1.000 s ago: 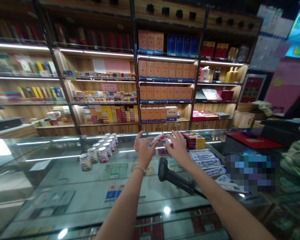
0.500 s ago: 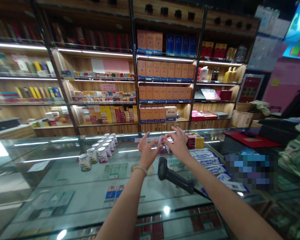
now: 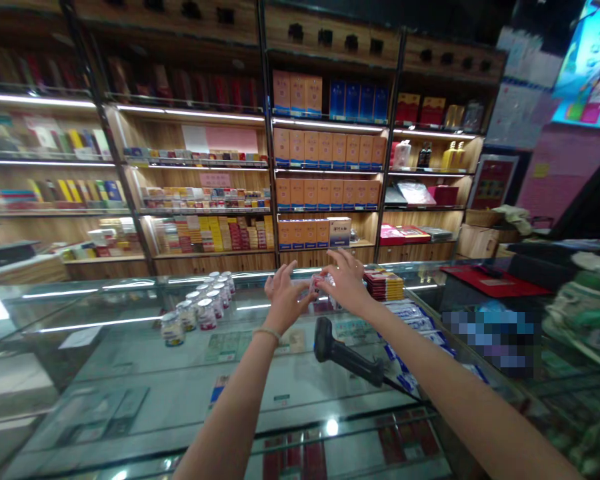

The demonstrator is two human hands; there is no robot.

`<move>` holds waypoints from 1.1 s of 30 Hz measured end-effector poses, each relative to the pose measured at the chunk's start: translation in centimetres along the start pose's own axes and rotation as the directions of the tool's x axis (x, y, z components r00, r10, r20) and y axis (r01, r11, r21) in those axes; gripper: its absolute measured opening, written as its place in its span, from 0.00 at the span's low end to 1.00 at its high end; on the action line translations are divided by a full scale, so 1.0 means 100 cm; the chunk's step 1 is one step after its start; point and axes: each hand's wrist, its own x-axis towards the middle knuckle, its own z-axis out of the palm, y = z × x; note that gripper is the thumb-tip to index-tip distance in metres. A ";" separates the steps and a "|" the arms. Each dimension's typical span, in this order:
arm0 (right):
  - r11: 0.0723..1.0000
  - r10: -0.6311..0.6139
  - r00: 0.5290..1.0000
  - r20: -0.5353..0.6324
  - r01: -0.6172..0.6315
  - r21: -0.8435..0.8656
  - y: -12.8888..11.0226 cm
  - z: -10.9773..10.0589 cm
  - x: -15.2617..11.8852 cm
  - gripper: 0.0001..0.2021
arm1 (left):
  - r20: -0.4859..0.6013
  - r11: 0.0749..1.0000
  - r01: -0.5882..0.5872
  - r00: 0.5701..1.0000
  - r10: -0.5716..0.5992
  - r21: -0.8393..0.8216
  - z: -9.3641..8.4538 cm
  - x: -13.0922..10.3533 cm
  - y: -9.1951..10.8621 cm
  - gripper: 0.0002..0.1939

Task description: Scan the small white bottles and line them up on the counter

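Over the glass counter, I hold a small clear-and-pink item, too small for me to tell its exact kind. My left hand, with a bracelet at its wrist, pinches the item's left side between thumb and index finger, its other fingers raised. From the right, my right hand has its fingertips closed on the same item. Partly behind my right hand stand similar small things, mostly hidden. Nearer me, a black handheld barcode scanner lies on the glass.
Several small lidded jars stand in rows to the left. Stacked red-and-yellow packs and blue-white packets lie to the right, near a red mat. Shelves of boxes line the wall behind.
Both hands have shifted slightly left in view, still holding the small item between their fingertips. The camera view has moved a little; the scanner and jars keep their places on the counter.
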 end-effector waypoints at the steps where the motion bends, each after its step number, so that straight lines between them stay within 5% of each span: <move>1: 1.000 -0.019 1.000 0.003 0.019 -0.001 -0.005 0.004 0.001 0.09 | 0.016 0.999 -0.021 1.000 0.020 0.045 -0.007 -0.002 -0.004 0.09; 15: 0.985 -0.159 0.975 0.152 0.147 0.089 -0.117 0.093 0.007 0.11 | 0.134 0.902 -0.179 0.982 0.136 0.392 -0.087 -0.068 -0.106 0.08; 24: 0.978 -0.188 0.969 0.163 0.170 0.118 -0.145 0.133 0.006 0.10 | 0.137 0.857 -0.219 0.975 0.175 0.465 -0.093 -0.090 -0.145 0.09; 33: 0.983 -0.142 0.984 0.111 0.127 0.135 -0.151 0.153 -0.002 0.11 | 0.115 0.841 -0.245 0.970 0.216 0.482 -0.087 -0.093 -0.158 0.11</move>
